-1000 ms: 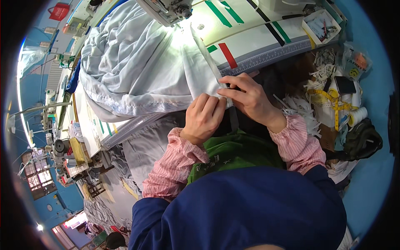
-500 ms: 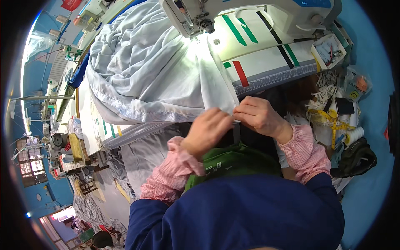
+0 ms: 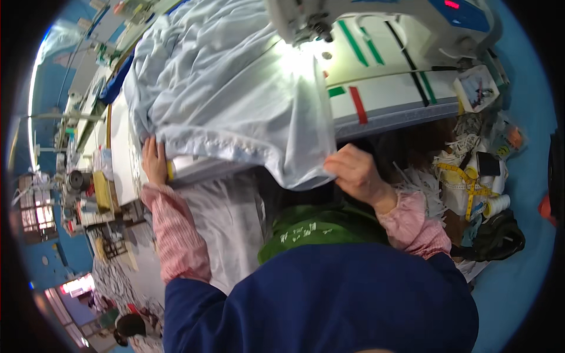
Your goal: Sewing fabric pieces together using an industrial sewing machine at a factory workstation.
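A large pale grey-blue cloth [image 3: 218,100] lies in folds across the sewing table, its right part running under the lit head of the sewing machine [image 3: 312,26]. At its near right corner, my right hand [image 3: 356,175] pinches the edge between thumb and fingers, just past the table's front. My left hand [image 3: 154,162] rests far to the left, fingers stretched out at the cloth's left edge by the table's rim. Between both hands, a gathered, shiny strip of the cloth sags over the front edge. The needle area is washed out by the lamp.
Green, black and red tape strips mark the white tabletop [image 3: 382,82]. A small white box [image 3: 475,88] of tools stands at the right end. Below it lie a yellow measuring tape [image 3: 471,182], thread spools and scraps. Grey cloth [image 3: 220,217] hangs under the table's front.
My left hand has left the right hand's side and moved far left to the cloth's left edge. My right hand still pinches the corner. The machine's panel shows a red display now.
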A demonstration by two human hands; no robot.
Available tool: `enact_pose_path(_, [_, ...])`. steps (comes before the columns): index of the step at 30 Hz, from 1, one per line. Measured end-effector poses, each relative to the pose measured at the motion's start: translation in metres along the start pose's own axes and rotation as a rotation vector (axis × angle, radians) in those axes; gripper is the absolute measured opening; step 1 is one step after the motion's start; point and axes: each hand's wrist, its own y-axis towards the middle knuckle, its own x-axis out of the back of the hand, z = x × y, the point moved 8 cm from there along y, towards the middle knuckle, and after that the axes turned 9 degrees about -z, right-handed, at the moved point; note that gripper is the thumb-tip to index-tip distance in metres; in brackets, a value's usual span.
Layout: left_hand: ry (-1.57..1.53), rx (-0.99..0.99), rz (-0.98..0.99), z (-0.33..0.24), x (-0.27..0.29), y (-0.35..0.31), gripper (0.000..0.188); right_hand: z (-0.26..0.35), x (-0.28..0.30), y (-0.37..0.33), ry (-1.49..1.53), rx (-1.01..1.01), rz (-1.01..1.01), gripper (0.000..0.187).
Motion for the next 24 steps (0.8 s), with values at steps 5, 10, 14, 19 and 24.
enact_pose_path(5, [-0.187,-0.277,-0.300,-0.061,0.064,-0.010,0.026,-0.003,0.012,-0.002,0.030,-0.064,-0.044,0.034])
enact_pose_path(10, [-0.458,-0.566,0.036,-0.158,0.074,-0.020,0.028,-0.005,0.017,0.000,-0.004,-0.084,-0.015,0.032])
enact_pose_path(14, [-0.414,-0.691,0.328,-0.171,0.075,-0.017,0.038,-0.006,0.021,0.000,-0.038,-0.133,-0.015,0.028])
enact_pose_path(19, [-0.426,-0.674,0.282,-0.169,0.064,-0.034,0.043,-0.003,0.020,0.002,-0.037,-0.135,-0.016,0.025])
enact_pose_path(24, [-0.436,-0.700,0.181,-0.156,0.046,-0.032,0.030,-0.007,0.025,0.000,-0.014,-0.180,-0.039,0.024])
